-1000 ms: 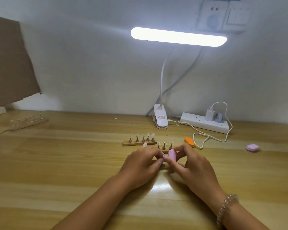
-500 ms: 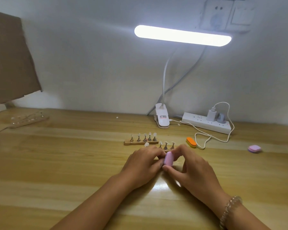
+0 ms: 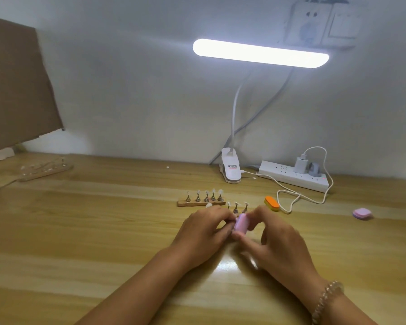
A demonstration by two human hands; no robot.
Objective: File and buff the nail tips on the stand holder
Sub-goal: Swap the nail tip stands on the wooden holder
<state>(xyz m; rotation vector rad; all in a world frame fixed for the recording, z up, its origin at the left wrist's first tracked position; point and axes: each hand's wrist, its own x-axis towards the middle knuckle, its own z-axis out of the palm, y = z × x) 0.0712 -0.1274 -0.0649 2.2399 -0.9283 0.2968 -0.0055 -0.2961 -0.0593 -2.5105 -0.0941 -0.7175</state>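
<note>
The wooden table (image 3: 103,231) fills the lower half of my view, with a sheet of brown cardboard (image 3: 17,85) leaning against the wall at the far left. The lamp (image 3: 260,53) glows above, its white clip (image 3: 231,168) standing at the back edge of the table. Beside the clip lies a white power strip (image 3: 291,177) with a charger plugged in, whose cable (image 3: 288,200) loops forward across the wood.

My two hands meet in the middle, just in front of the stand holder (image 3: 201,203). That is a short wooden strip carrying five small metal pegs in a row, each topped with a pale, see-through nail tip (image 3: 213,190). Three more pegs (image 3: 236,207) show to its right, just behind my fingers, and their base is hidden. Another stand (image 3: 45,168) lies far off to the left, blurred.

My right hand (image 3: 279,247) pinches a pink block (image 3: 241,222) between thumb and forefinger, holding it upright. My left hand (image 3: 204,228) has its fingers curled in against that block. A white tip (image 3: 208,205) peeks over its knuckles, but I cannot tell whether the hand grips anything.

An orange block (image 3: 272,203) lies near the cable, and a small pink pad (image 3: 362,213) sits well apart to the right. A beaded bracelet (image 3: 327,299) circles my right wrist.
</note>
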